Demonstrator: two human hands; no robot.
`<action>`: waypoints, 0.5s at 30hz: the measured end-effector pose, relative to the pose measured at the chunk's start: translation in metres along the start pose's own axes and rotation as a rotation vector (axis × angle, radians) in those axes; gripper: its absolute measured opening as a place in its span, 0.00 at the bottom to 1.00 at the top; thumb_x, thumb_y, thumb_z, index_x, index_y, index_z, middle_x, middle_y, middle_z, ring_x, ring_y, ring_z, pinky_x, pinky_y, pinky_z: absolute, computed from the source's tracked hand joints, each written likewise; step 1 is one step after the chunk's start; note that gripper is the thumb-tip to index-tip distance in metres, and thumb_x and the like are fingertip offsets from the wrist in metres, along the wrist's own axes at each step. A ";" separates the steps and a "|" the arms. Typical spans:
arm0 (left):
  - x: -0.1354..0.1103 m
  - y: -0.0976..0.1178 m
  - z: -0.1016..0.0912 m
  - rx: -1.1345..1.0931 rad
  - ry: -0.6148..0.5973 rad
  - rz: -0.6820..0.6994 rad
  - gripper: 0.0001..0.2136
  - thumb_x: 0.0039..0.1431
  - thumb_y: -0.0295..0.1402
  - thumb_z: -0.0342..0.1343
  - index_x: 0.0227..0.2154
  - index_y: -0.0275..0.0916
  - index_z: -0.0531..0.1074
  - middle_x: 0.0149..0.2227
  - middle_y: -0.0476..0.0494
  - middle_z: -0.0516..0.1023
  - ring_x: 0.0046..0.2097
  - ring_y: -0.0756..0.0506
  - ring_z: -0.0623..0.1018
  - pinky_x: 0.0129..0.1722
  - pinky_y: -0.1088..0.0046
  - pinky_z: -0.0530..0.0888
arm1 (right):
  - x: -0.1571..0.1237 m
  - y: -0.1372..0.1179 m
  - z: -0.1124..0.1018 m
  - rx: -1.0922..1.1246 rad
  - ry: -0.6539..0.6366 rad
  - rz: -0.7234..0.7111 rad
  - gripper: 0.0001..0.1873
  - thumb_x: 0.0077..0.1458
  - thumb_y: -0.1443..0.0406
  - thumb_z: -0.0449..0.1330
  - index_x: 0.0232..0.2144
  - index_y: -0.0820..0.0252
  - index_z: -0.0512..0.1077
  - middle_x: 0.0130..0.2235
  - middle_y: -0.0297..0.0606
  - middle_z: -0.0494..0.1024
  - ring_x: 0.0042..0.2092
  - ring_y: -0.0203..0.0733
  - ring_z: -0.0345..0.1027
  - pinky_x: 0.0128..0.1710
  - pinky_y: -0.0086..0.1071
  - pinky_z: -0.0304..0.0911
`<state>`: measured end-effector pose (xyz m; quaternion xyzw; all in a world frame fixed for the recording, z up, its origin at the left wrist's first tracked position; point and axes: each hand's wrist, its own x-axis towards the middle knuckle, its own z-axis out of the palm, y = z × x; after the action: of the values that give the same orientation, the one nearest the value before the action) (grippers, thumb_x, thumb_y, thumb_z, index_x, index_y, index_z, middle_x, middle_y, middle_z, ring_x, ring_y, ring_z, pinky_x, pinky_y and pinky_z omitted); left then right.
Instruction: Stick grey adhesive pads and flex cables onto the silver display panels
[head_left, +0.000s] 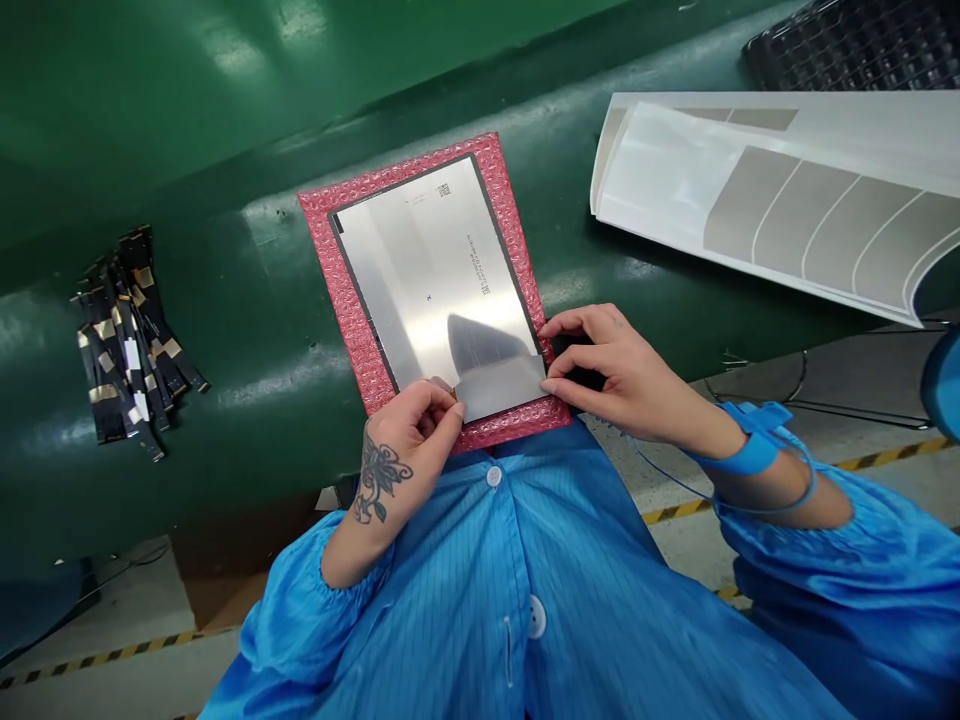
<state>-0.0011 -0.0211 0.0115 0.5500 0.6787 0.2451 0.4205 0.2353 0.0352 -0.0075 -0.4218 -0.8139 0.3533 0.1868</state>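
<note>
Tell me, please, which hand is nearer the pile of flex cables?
Left. The left hand holds the grey strip right of the flex cables; the right hand holds its farther end.

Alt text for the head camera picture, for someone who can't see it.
A left hand pinches one end of a grey strip at the near edge of a silver panel, the right hand touching its other end. The panel lies on pink bubble wrap on a green belt, dark flex cables at left, a sheet of grey strips at right.
</note>
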 end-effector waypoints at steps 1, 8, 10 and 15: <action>0.000 0.000 0.000 0.004 0.001 0.002 0.07 0.54 0.32 0.56 0.22 0.38 0.70 0.19 0.55 0.67 0.21 0.54 0.64 0.22 0.79 0.63 | 0.000 0.000 0.000 0.000 -0.001 -0.002 0.06 0.56 0.67 0.60 0.27 0.55 0.73 0.48 0.40 0.71 0.51 0.50 0.63 0.49 0.49 0.60; 0.000 0.001 0.000 0.010 -0.009 -0.004 0.07 0.55 0.31 0.55 0.22 0.39 0.70 0.18 0.56 0.67 0.20 0.54 0.64 0.22 0.80 0.63 | 0.001 0.003 0.001 -0.001 0.008 -0.025 0.07 0.57 0.66 0.59 0.27 0.56 0.73 0.47 0.41 0.72 0.51 0.50 0.64 0.49 0.49 0.59; 0.000 0.000 0.000 0.015 -0.008 -0.001 0.07 0.55 0.31 0.55 0.22 0.38 0.70 0.18 0.56 0.67 0.20 0.54 0.64 0.22 0.80 0.63 | 0.001 0.003 0.001 -0.003 0.009 -0.034 0.07 0.57 0.66 0.59 0.27 0.56 0.73 0.47 0.41 0.72 0.51 0.50 0.64 0.49 0.49 0.59; 0.000 -0.001 0.001 0.033 -0.004 0.003 0.06 0.55 0.31 0.55 0.23 0.38 0.70 0.19 0.55 0.68 0.20 0.54 0.64 0.22 0.79 0.64 | 0.000 0.003 0.001 -0.004 -0.003 -0.021 0.07 0.57 0.65 0.59 0.27 0.56 0.73 0.47 0.40 0.72 0.51 0.50 0.64 0.49 0.49 0.59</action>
<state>-0.0007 -0.0213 0.0103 0.5585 0.6808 0.2334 0.4124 0.2365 0.0365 -0.0104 -0.4129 -0.8194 0.3502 0.1885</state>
